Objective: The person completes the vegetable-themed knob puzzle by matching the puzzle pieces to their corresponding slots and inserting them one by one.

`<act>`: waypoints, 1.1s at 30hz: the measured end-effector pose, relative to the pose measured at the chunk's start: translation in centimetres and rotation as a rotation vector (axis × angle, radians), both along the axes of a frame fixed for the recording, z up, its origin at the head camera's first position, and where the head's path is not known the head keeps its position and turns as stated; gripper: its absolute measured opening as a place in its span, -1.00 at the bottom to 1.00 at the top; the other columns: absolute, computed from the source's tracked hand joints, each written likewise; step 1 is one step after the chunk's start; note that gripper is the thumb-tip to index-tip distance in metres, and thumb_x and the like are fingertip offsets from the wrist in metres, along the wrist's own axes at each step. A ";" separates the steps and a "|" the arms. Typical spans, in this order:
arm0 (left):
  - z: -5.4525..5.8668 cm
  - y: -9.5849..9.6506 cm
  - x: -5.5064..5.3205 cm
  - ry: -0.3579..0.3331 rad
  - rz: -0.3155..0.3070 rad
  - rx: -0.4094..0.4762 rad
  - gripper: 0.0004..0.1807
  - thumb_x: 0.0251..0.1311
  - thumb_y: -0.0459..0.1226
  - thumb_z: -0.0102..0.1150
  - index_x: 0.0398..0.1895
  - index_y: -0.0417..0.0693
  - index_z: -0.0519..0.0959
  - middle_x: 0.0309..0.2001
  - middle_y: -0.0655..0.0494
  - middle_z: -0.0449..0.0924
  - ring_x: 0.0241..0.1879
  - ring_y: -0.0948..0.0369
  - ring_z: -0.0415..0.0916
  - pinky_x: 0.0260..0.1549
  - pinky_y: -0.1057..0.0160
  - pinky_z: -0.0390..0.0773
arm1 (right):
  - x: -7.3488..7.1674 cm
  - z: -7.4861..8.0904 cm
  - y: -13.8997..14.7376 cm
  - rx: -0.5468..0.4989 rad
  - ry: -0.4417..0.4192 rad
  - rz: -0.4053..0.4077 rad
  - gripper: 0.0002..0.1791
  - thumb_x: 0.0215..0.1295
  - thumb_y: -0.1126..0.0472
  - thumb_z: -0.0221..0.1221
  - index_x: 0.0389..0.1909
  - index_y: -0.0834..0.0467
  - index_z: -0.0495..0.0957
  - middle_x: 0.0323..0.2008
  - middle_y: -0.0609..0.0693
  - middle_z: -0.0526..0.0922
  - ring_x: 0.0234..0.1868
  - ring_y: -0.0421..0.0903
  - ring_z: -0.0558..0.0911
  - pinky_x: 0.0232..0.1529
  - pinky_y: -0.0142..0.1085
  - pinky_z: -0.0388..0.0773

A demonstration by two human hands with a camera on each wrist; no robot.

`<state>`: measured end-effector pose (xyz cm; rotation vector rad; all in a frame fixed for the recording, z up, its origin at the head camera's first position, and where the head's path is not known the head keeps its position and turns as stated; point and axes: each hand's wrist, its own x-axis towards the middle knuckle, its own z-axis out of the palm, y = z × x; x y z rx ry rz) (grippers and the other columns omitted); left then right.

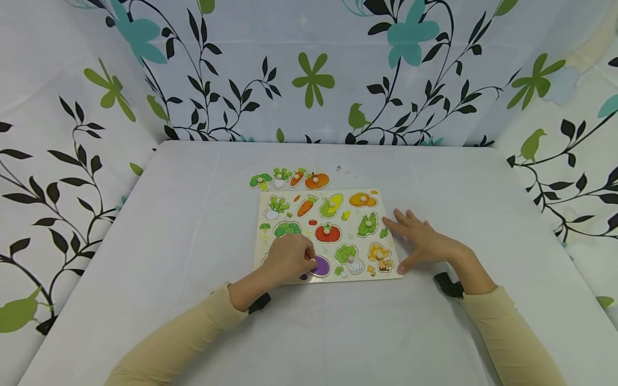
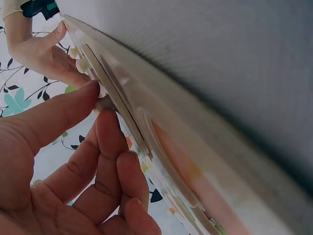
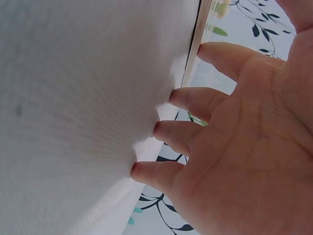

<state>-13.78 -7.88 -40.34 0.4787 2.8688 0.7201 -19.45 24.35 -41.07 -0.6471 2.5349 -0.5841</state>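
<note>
A pale wooden vegetable puzzle board (image 1: 309,276) lies flat on the white-covered table. Near its front edge, my left hand (image 1: 289,259) pinches the small knob of a purple puzzle piece (image 1: 321,266), probably an eggplant. In the left wrist view, thumb and forefinger meet on that knob (image 2: 104,103), and the piece sits at the board's surface. My right hand (image 1: 425,240) is spread at the board's right side. Its fingertips (image 3: 143,170) rest on the cloth, and one finger touches the board's edge. The left hand hides the board's lower left part.
Behind the board's back edge lie several loose pieces: a broccoli (image 1: 261,180), a white-and-green radish (image 1: 280,178), a carrot (image 1: 297,177) and a pumpkin (image 1: 317,181). A tomato (image 1: 328,233) and mushrooms (image 1: 379,256) show on the board. Patterned cloth (image 1: 260,48) stands behind the table.
</note>
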 end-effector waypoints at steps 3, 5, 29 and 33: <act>-0.1 0.1 -0.1 0.000 0.002 0.008 -0.83 0.03 -0.23 0.44 -0.60 -0.03 0.65 -0.70 0.26 0.44 -0.53 0.29 0.35 -0.53 0.34 0.27 | 0.0 0.0 0.1 -0.004 0.000 -0.001 0.33 -0.30 -0.13 0.56 0.53 0.10 0.05 0.53 0.35 -0.18 0.51 0.42 -0.29 0.31 0.46 -0.33; -0.2 0.2 -0.1 -0.005 0.003 0.014 -0.83 0.03 -0.23 0.44 -0.60 -0.03 0.65 -0.70 0.26 0.44 -0.53 0.29 0.35 -0.54 0.34 0.27 | -0.1 -0.1 0.1 -0.004 -0.001 -0.001 0.33 -0.30 -0.14 0.56 0.53 0.10 0.05 0.53 0.35 -0.17 0.51 0.42 -0.29 0.31 0.46 -0.33; 0.7 0.4 -1.0 -0.132 -0.059 -0.104 -0.76 0.07 -0.27 0.32 -0.68 0.00 0.52 -0.72 0.21 0.45 -0.59 0.26 0.39 -0.59 0.32 0.28 | -0.1 0.0 0.1 -0.001 -0.006 -0.009 0.33 -0.30 -0.13 0.56 0.53 0.11 0.06 0.54 0.34 -0.19 0.51 0.41 -0.30 0.32 0.45 -0.33; 0.8 0.4 -1.4 -0.148 -0.076 -0.140 -0.78 0.02 -0.29 0.34 -0.68 0.00 0.53 -0.70 0.21 0.47 -0.57 0.24 0.40 -0.61 0.33 0.31 | -0.1 0.1 0.0 -0.001 -0.004 -0.004 0.33 -0.30 -0.14 0.56 0.52 0.11 0.06 0.53 0.35 -0.18 0.51 0.43 -0.29 0.31 0.46 -0.33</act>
